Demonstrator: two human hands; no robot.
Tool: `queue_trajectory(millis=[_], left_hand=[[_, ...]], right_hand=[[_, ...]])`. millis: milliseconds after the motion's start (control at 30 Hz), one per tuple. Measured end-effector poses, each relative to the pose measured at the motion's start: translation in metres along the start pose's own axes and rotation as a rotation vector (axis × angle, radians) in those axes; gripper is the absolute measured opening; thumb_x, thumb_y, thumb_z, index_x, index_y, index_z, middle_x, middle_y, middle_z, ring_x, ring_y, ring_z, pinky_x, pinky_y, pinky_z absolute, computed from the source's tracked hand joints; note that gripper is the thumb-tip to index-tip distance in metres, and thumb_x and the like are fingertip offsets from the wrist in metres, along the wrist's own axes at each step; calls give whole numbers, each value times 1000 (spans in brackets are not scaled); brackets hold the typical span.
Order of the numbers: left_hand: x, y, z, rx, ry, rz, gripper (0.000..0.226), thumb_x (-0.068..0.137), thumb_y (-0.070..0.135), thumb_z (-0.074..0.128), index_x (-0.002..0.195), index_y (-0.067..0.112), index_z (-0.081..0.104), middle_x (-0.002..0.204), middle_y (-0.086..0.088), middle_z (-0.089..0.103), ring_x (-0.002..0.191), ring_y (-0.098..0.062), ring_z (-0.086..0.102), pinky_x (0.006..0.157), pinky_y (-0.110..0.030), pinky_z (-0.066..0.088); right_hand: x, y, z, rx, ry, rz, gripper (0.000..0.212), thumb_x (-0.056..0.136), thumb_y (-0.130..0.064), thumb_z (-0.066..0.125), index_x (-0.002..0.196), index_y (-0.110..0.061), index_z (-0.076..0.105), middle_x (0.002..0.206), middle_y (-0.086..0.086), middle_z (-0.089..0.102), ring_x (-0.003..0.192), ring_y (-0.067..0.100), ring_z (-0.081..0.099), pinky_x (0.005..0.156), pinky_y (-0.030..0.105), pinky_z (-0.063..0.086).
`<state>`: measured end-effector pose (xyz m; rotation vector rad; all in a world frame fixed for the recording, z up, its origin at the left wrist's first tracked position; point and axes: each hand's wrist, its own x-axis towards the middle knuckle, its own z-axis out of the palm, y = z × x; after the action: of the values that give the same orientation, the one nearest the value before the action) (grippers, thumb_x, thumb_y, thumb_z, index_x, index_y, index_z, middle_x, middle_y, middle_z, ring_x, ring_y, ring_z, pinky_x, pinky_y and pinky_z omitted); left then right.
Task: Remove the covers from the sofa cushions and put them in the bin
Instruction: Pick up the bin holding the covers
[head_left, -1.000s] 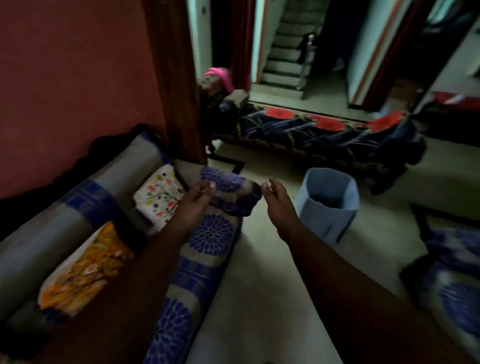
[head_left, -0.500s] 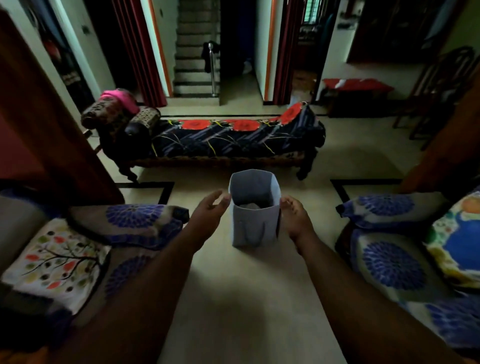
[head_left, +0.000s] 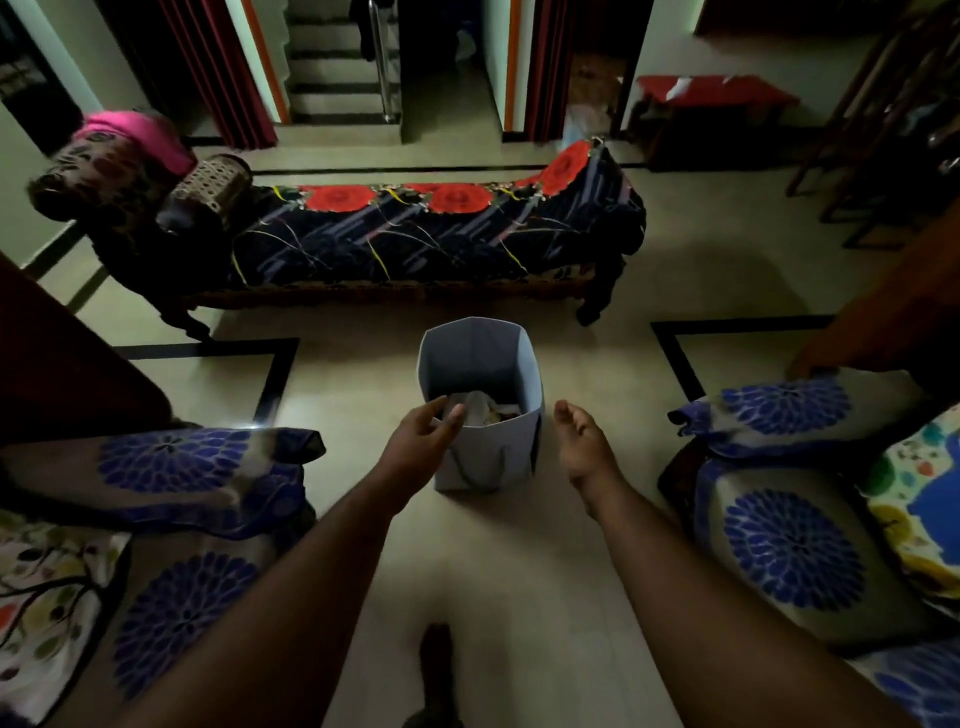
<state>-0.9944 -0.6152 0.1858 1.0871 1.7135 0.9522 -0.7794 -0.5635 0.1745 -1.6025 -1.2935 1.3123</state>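
A pale blue bin (head_left: 480, 358) stands on the floor straight ahead, with crumpled fabric (head_left: 480, 405) lying inside it. My left hand (head_left: 421, 441) hovers at the bin's near left rim, fingers loosely bent and holding nothing. My right hand (head_left: 582, 441) hangs just right of the bin, relaxed and empty. A cushion with a tree print (head_left: 47, 592) lies on the sofa at the lower left. A cushion with a blue and yellow print (head_left: 919, 499) rests on the seat at the right edge.
Sofa armrests with blue flower covers flank me, one at the left (head_left: 171, 467) and one at the right (head_left: 779, 410). A dark daybed with red flowers (head_left: 415, 234) crosses the floor behind the bin. My foot (head_left: 436, 670) shows at the bottom.
My view swung from the left sofa to face the bin, then drew closer. Both hands have come down to the bin's sides, the left one reaching its rim.
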Motion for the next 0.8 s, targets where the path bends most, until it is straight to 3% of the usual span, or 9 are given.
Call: queue_trajectory(millis=[133, 267, 333, 400, 467, 533, 667, 733, 800], left_hand=[[86, -16, 8, 33, -47, -99, 62, 95, 54, 57, 146, 20, 49, 138, -2, 59, 120, -15, 57, 79, -21, 49], [154, -23, 28, 189, -173, -107, 61, 94, 53, 60, 145, 21, 49, 134, 1, 61, 110, -10, 59, 66, -11, 42], [192, -26, 40, 274, -225, -124, 62, 93, 56, 61, 143, 21, 51, 130, -3, 64, 102, -8, 61, 63, -9, 41], [231, -31, 57, 328, -246, -146, 62, 92, 55, 62, 142, 21, 52, 131, -3, 62, 99, -6, 60, 59, -8, 40], [277, -37, 78, 386, -284, -132, 59, 94, 51, 62, 143, 22, 51, 134, -1, 57, 97, -3, 57, 56, -8, 39], [325, -50, 104, 462, -309, -101, 61, 94, 50, 62, 146, 22, 47, 139, -1, 53, 104, -7, 56, 64, -8, 39], [413, -92, 164, 597, -303, -128, 65, 93, 52, 61, 150, 24, 43, 146, -3, 50, 122, -21, 57, 91, -28, 49], [452, -118, 200, 632, -344, -150, 63, 95, 49, 60, 151, 29, 40, 148, -2, 50, 126, -22, 55, 101, -33, 46], [486, -153, 236, 682, -401, -119, 62, 96, 49, 56, 153, 37, 33, 147, -2, 49, 123, -22, 56, 99, -35, 49]], right_hand=[[68, 5, 24, -13, 3, 127, 52, 101, -57, 41, 132, -19, 59, 123, -1, 62, 112, 15, 57, 92, 28, 42], [154, 52, 38, -12, 16, 251, 78, 69, -95, 38, 104, -30, 63, 116, 3, 68, 108, 20, 64, 99, 50, 52], [185, 50, 41, -13, 19, 331, 71, 72, -91, 40, 103, -31, 62, 117, 2, 68, 109, 20, 64, 98, 50, 51], [215, 43, 41, 9, 15, 369, 46, 95, -68, 43, 108, -28, 62, 116, 0, 68, 110, 19, 64, 98, 47, 50], [258, 54, 41, 23, 13, 411, 37, 102, -55, 41, 115, -27, 61, 114, -3, 67, 108, 15, 64, 99, 47, 49], [308, 75, 42, 37, 9, 439, 36, 103, -54, 41, 116, -27, 61, 113, -4, 68, 103, 12, 64, 99, 46, 51], [403, 136, 46, 24, 45, 514, 37, 103, -56, 39, 106, -29, 64, 108, 1, 72, 95, 14, 67, 96, 49, 54], [451, 187, 50, -21, 43, 631, 50, 98, -67, 35, 100, -28, 66, 108, 5, 73, 99, 23, 67, 95, 54, 54], [492, 238, 57, -67, 21, 837, 80, 92, -78, 28, 115, -13, 68, 120, 12, 68, 107, 32, 62, 99, 54, 50]])
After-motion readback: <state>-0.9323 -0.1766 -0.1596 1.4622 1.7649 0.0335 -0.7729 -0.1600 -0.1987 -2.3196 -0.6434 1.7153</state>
